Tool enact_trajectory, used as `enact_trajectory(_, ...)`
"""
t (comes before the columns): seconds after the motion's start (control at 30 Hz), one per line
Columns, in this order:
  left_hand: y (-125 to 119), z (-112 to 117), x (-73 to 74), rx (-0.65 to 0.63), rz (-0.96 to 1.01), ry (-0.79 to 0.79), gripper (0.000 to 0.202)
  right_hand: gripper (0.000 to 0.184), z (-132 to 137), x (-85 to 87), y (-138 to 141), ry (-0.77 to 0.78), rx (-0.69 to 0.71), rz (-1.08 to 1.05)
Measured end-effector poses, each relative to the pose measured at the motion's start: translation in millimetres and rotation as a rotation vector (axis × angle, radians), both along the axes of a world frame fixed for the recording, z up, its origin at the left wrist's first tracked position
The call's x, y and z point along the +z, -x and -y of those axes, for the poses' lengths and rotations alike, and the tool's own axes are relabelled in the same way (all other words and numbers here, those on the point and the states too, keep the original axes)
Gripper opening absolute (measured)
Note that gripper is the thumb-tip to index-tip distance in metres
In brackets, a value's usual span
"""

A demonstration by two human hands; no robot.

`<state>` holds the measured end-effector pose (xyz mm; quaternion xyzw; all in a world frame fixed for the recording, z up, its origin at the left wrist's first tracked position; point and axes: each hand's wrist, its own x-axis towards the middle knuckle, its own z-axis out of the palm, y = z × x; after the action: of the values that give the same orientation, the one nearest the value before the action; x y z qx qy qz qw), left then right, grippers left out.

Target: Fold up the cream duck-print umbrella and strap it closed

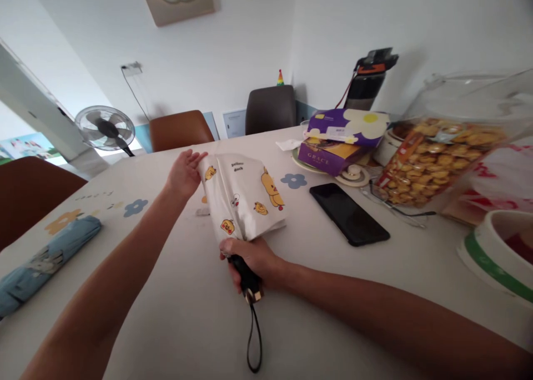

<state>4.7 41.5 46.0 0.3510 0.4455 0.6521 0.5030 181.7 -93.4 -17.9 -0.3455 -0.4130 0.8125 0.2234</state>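
A white folding umbrella (245,202) printed with yellow ducks lies loosely gathered over the table, its black handle (245,274) and wrist loop (255,344) toward me. My right hand (256,261) is wrapped round the umbrella where the cloth meets the handle. At the upper left edge of the cloth is my left hand (186,172), fingers stretched out and flat against or beside the fabric; whether it touches is hard to tell. On the left side of the table lies a rolled blue umbrella (50,261).
A black phone (348,213) lies right of the umbrella. Beyond it are purple boxes (333,141), eyeglasses (400,205), a snack tub (445,158), a dark bottle (368,80) and a white-green container (495,252). Chairs (181,130) and a fan (105,127) stand past the table (175,313).
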Motion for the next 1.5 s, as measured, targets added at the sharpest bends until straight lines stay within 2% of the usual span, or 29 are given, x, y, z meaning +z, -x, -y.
enact_trajectory(0.1,-1.1,12.8,-8.4,0.094,-0.115,-0.004,0.014,0.022,-4.3,-0.2,-0.2,0.224,0.120,-0.055)
enact_trajectory(0.2,-12.8,30.3,-12.9,0.138,-0.352,-0.098,0.022,0.023,-7.9,-1.3,-1.3,0.296,0.173,-0.077)
enact_trajectory(0.27,-27.1,39.1,-10.7,0.031,-0.529,-0.150,0.022,0.024,-9.3,-2.9,-1.9,0.307,0.197,-0.093)
enact_trajectory(0.4,-64.6,42.9,-7.9,-0.394,-0.983,-0.188,0.021,0.024,-10.7,-6.5,-1.9,0.312,0.206,-0.116)
enact_trajectory(0.5,-91.0,35.5,-16.1,-0.649,-1.373,-0.330,0.028,0.024,-11.1,-6.7,-1.4,0.300,0.195,-0.101)
enact_trajectory(0.6,-109.6,25.6,-28.9,-0.755,-1.731,-0.469,0.034,0.024,-10.5,-5.1,-1.1,0.291,0.188,-0.067)
enact_trajectory(0.7,-118.5,18.5,-39.1,-0.768,-1.865,-0.493,0.032,0.023,-10.1,-5.5,-1.4,0.280,0.178,-0.104)
enact_trajectory(0.83,-120.7,13.9,-46.3,-0.704,-1.859,-0.468,0.033,0.025,-11.7,-11.3,-1.5,0.290,0.211,-0.123)
enact_trajectory(1.0,-123.5,14.8,-47.5,-0.654,-1.817,-0.484,0.018,0.025,-13.5,-15.2,-0.9,0.294,0.221,-0.162)
enact_trajectory(1.1,-124.8,21.1,-41.8,-0.501,-1.760,-0.490,0.018,0.025,-12.3,-11.2,-1.0,0.307,0.224,-0.131)
enact_trajectory(1.2,-120.1,29.4,-31.6,-0.322,-1.537,-0.485,0.017,0.023,-10.5,-6.6,-1.0,0.314,0.187,-0.095)
enact_trajectory(1.33,-98.1,42.2,-13.7,-0.199,-1.212,-0.500,0.015,0.023,-9.9,-6.1,-0.8,0.324,0.182,-0.100)
enact_trajectory(1.43,-69.1,58.6,0.7,-0.072,-1.021,-0.521,0.012,0.023,-10.0,-6.8,-0.9,0.324,0.187,-0.126)
enact_trajectory(1.5,-45.3,73.5,7.2,0.028,-0.937,-0.483,0.019,0.021,-9.4,-5.5,-1.1,0.327,0.173,-0.136)
